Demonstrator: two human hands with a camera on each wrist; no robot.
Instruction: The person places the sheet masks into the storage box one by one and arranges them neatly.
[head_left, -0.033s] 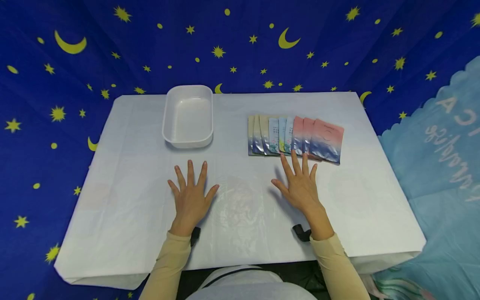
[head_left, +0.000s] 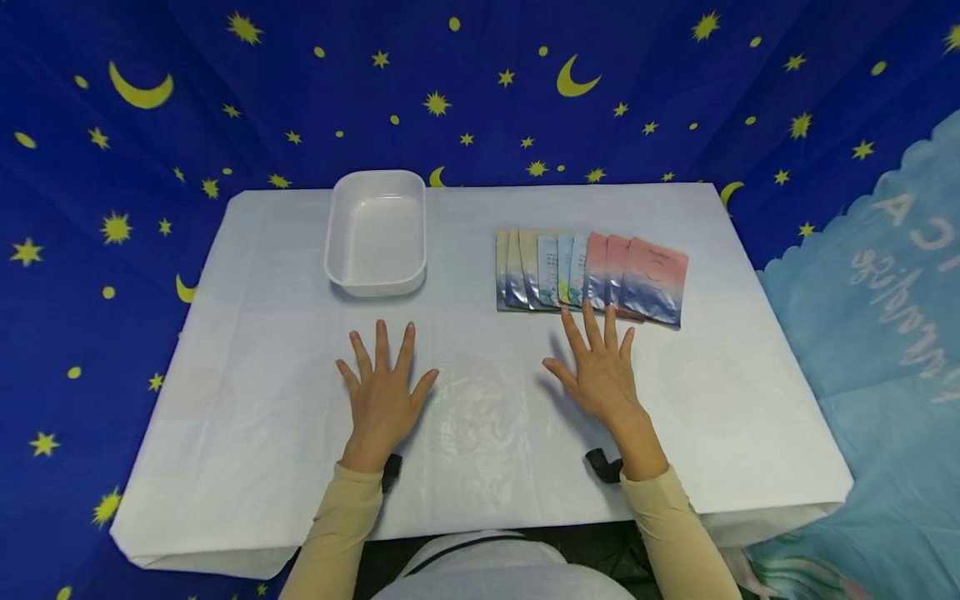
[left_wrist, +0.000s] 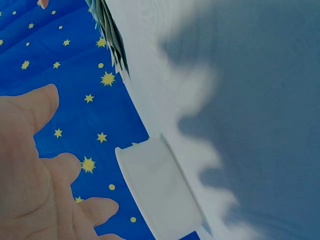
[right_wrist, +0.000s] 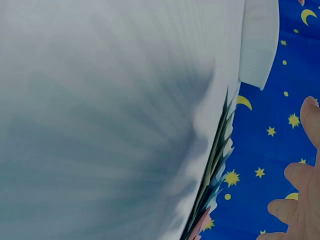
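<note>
My left hand (head_left: 382, 404) is held palm down above the table, fingers straight and spread, holding nothing. Beyond its fingertips stands a white rectangular plastic tub (head_left: 375, 282), with nothing inside. My right hand (head_left: 606, 383) is likewise spread and holds nothing. Its fingertips overlap the near edge of a row of flat foil sachets in the head view; the right wrist view shows the hand (right_wrist: 302, 200) apart from the sachets (right_wrist: 212, 165). The overlapping row runs from beige sachets (head_left: 529, 267) through light blue sachets (head_left: 564, 262) to pink-and-blue sachets (head_left: 654, 279).
A white cloth covers the table (head_left: 480, 467). Behind it hangs a blue curtain (head_left: 487, 100) with yellow stars and moons. A light blue cloth (head_left: 892, 333) with lettering hangs at the right. Black straps or mounts (head_left: 603, 465) sit at the wrists.
</note>
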